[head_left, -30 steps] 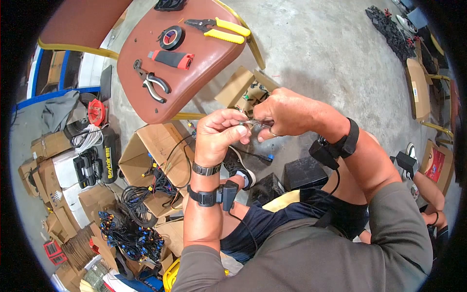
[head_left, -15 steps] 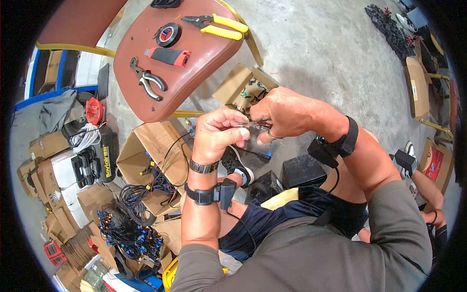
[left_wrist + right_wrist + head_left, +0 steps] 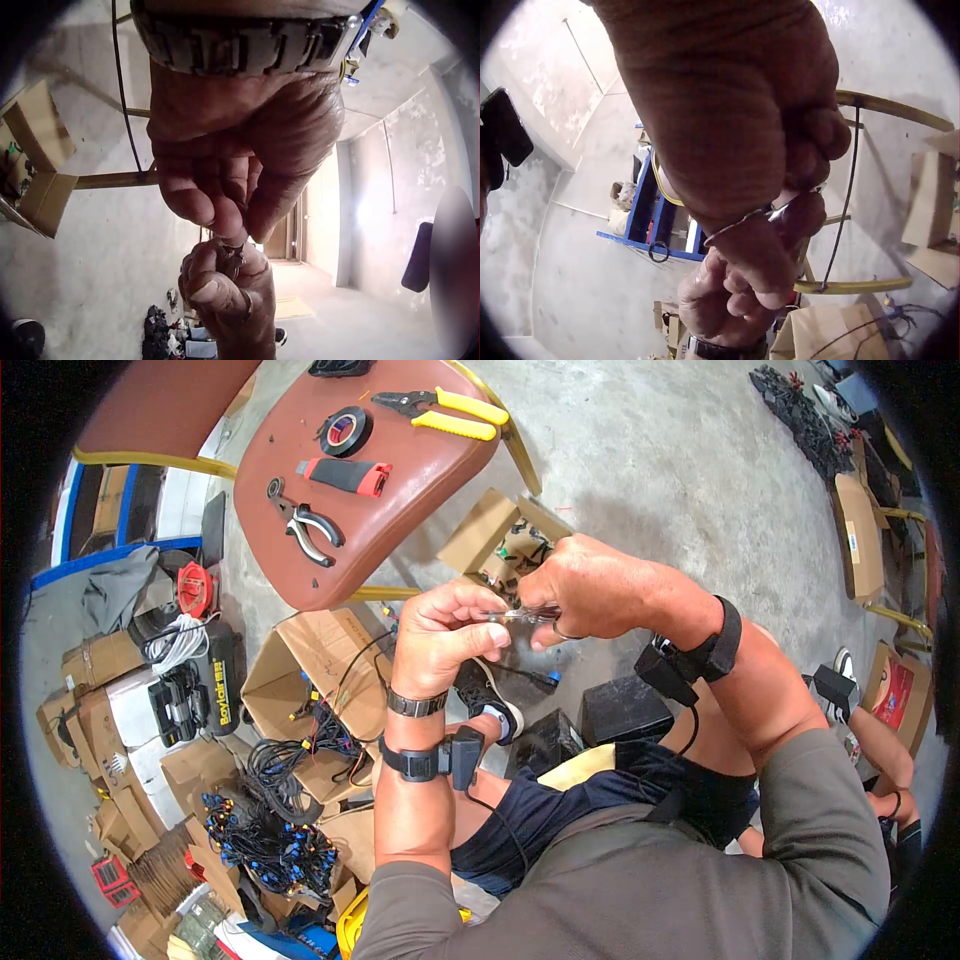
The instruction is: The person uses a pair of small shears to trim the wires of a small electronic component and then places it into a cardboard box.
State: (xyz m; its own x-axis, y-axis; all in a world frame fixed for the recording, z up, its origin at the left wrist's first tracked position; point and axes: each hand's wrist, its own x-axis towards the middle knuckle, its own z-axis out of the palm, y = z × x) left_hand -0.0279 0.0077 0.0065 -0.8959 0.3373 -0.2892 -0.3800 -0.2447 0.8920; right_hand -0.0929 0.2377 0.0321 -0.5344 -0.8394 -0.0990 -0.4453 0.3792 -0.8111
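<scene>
Both hands meet in front of the body, above the floor. My left hand [image 3: 445, 635] pinches a small thin piece between thumb and fingertips; the fingers hide most of it, and I cannot tell its kind. My right hand [image 3: 590, 590] grips a small shiny metal tool [image 3: 537, 614], its narrow end pointing at the left fingertips. In the left wrist view, the left fingertips come right up against the right hand [image 3: 225, 289], where a bit of the tool shows dark between the fingers. The right wrist view shows a metal glint inside the curled right fingers.
A brown chair seat [image 3: 400, 495] bears yellow-handled wire strippers [image 3: 455, 415], black tape [image 3: 344, 432], a red-black cutter [image 3: 345, 477] and pliers [image 3: 304, 525]. Below the hands stands an open carton [image 3: 480, 538] of small parts. Cartons and cable bundles [image 3: 265, 850] crowd the left side.
The view has shifted slightly, so the chair appears a little farther left. Both hands stay together, with the tool turned slightly between them.
</scene>
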